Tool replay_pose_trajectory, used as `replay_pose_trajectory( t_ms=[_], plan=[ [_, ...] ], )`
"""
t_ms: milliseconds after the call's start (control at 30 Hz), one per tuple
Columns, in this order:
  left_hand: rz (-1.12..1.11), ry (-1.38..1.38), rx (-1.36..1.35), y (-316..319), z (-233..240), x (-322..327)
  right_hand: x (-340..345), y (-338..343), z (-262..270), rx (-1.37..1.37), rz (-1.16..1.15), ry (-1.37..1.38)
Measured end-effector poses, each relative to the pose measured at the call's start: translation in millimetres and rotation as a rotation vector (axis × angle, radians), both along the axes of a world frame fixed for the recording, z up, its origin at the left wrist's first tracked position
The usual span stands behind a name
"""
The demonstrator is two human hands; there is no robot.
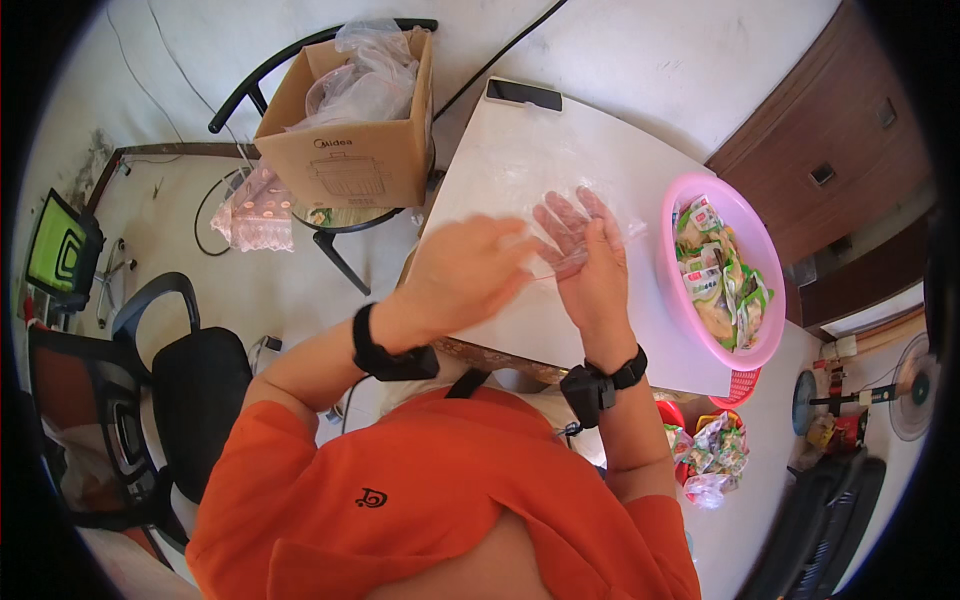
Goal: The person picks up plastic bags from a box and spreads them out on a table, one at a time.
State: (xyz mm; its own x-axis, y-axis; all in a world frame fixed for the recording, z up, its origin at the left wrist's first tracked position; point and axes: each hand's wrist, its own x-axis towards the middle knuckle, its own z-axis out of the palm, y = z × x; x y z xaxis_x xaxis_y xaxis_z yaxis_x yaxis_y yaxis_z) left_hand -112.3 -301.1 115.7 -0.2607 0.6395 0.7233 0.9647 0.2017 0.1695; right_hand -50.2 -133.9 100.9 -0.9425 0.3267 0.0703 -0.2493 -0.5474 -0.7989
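My right hand (589, 244) is raised over the white table (495, 176), its spread fingers inside a clear plastic bag (559, 225). My left hand (480, 262), blurred, is beside it at the bag's left edge; whether its fingers grip the plastic cannot be told. A pink plastic basin (776, 315) stands on the table to the right of my hands, holding several small food packets (716, 274) with green and white printing. Both of my wrists wear black straps with small devices.
A phone (523, 95) lies at the table's far edge. At the left, a Midea cardboard box (345, 165) with clear plastic bags (367, 82) stands on a chair (349, 219). An office chair (199, 397) is farther left. More packets (716, 450) sit in red containers below the table's right side.
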Motion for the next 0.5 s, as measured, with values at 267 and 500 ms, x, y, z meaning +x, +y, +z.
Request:
replay_pose_trajectory(
  t_ms=[267,500],
  plan=[
    [0.072,-1.206,0.501,2,-12,-59,22,6,-6,0.090,0.122,0.072],
    [-0.366,-1.753,0.677,12,-11,-42,29,7,-9,0.271,0.027,-0.027]
  ],
)
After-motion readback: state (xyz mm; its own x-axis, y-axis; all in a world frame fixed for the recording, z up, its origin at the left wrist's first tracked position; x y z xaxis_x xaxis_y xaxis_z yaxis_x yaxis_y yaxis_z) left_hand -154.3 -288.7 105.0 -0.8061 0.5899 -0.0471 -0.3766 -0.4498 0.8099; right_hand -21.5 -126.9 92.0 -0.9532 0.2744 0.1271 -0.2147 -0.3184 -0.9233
